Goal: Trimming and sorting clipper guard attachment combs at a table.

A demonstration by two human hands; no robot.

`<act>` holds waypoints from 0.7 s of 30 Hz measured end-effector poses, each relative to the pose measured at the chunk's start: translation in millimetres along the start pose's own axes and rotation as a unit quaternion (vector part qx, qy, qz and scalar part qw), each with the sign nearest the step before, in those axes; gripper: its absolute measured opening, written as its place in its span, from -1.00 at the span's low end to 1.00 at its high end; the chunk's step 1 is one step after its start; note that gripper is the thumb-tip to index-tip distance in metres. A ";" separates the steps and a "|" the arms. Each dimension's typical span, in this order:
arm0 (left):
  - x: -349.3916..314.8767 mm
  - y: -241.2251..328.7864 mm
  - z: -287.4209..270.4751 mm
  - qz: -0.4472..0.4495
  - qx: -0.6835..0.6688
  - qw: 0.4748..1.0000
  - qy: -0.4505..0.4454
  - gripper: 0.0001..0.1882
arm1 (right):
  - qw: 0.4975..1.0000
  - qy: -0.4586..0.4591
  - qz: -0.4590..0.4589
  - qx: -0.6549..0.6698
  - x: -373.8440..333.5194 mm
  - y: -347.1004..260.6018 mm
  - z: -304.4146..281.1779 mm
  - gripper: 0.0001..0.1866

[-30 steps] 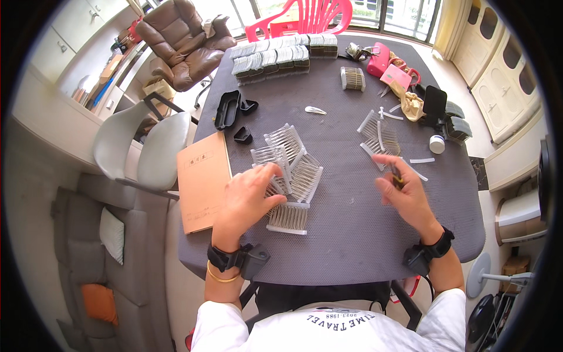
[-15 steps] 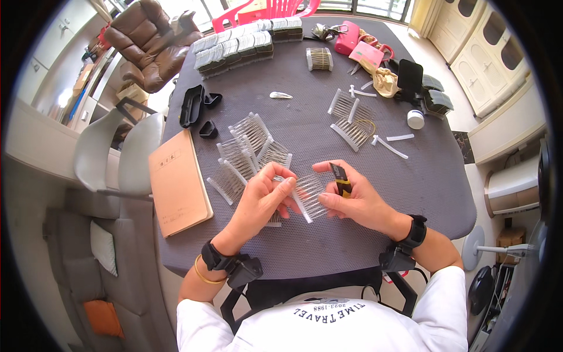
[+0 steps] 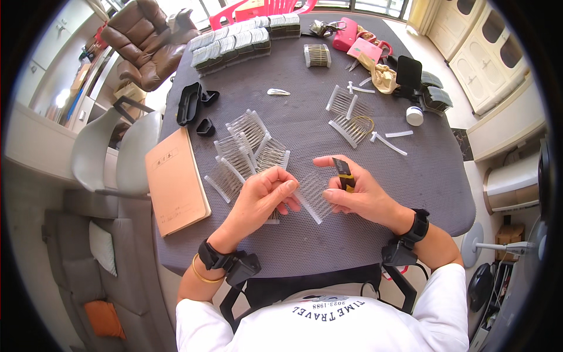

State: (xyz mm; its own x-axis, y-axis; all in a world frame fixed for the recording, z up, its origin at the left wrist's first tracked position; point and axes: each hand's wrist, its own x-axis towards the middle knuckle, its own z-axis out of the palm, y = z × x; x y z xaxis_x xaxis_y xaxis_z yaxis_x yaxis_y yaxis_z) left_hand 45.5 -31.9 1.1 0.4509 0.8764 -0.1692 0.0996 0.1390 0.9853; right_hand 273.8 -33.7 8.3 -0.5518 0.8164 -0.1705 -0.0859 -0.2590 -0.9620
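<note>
Between my hands is a see-through wire comb (image 3: 316, 196), a row of thin metal wires edged by a white plastic strip. Thumb and fingers of my left hand (image 3: 271, 195) pinch it at the upper left end of the strip. My right hand (image 3: 360, 190) holds a black-and-yellow utility knife (image 3: 344, 174) against its palm, blade end up. The right thumb reaches the comb's wire side, and the index finger stretches out above it. Beyond my left hand lies an overlapping pile of similar wire combs (image 3: 249, 135), partly covered by that hand.
More wire combs (image 3: 350, 114) and loose white plastic strips (image 3: 390, 145) lie at the right. A notebook (image 3: 177, 182) and black cases (image 3: 189, 104) sit at the left. Stacked packs (image 3: 231, 51), a wire bundle (image 3: 317, 55), pink bags (image 3: 360, 47) and a white jar (image 3: 414, 116) stand farther back.
My right hand and the knife have shifted slightly right, a little away from my left hand. The wire comb's free end has moved slightly right too.
</note>
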 end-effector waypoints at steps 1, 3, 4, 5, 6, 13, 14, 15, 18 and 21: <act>0.1 0.0 0.1 0.001 -0.006 1.000 -0.004 -0.78 | 1.000 -0.009 -0.002 0.002 0.2 0.3 -1.0 -0.44; -0.9 3.1 1.0 0.005 -0.024 1.000 -0.004 -0.76 | 1.000 -0.009 0.000 -0.001 1.3 0.6 -1.5 -0.45; -1.3 4.1 1.6 0.008 -0.042 0.999 -0.004 -0.74 | 1.000 -0.009 0.002 -0.004 1.7 0.6 -1.6 -0.45; -1.5 3.2 2.1 0.008 -0.042 0.999 -0.004 -0.74 | 1.000 -0.009 0.002 -0.005 1.6 -0.1 -1.2 -0.45; -1.5 2.0 2.9 0.013 -0.065 0.998 -0.003 -0.72 | 1.000 -0.002 0.006 -0.005 1.2 -2.0 -1.0 -0.45; -1.8 2.8 9.5 0.008 -0.066 0.998 -0.021 -0.70 | 1.000 -0.007 -0.021 0.008 0.9 3.7 -4.2 -0.46; -0.9 2.9 8.8 0.008 -0.067 0.998 -0.021 -0.70 | 1.000 -0.007 -0.021 0.007 1.0 2.0 -4.8 -0.46; -0.8 3.1 6.9 0.010 -0.071 0.997 -0.015 -0.70 | 1.000 -0.011 -0.009 -0.004 1.1 -1.0 -4.3 -0.47; -1.7 5.2 8.6 0.035 -0.079 0.996 0.010 -0.71 | 1.000 -0.017 0.013 0.003 0.8 -4.4 -3.8 -0.49; -1.8 3.9 7.4 0.049 -0.054 0.997 0.031 -0.75 | 0.999 -0.012 0.015 0.031 0.5 -2.3 -4.2 -0.52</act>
State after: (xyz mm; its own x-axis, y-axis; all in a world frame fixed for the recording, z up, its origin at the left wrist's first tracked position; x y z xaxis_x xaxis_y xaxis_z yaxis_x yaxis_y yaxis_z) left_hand 51.7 -36.3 5.0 0.3977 0.9146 -0.0726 -0.0406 0.0966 0.9945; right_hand 277.2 -30.5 9.6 -0.5742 0.7955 -0.1937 -0.1195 -0.3155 -0.9414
